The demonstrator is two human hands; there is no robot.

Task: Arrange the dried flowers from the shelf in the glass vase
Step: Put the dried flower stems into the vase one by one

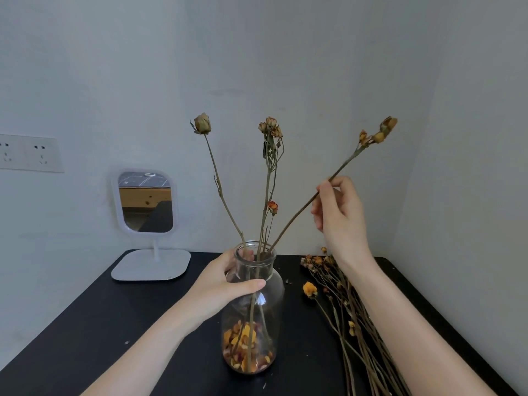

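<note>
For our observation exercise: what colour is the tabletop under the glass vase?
The tabletop is black, shown best in the head view.

No readable text, labels, brands, numbers or signs on anything in view.

the glass vase (268,310) stands on the counter (85,338) near its middle, with petals (245,347) in its bottom and three stems (267,195) fanning out of its mouth. the left hand (220,287) grips the vase's neck from the left – the right hand (340,215), up and to the right, pinches the rightmost stem (297,215). a bundle of dried flowers (351,324) lies on the counter just right of the vase, and a mirror (147,201) stands behind it to the left, by the wall.
</note>
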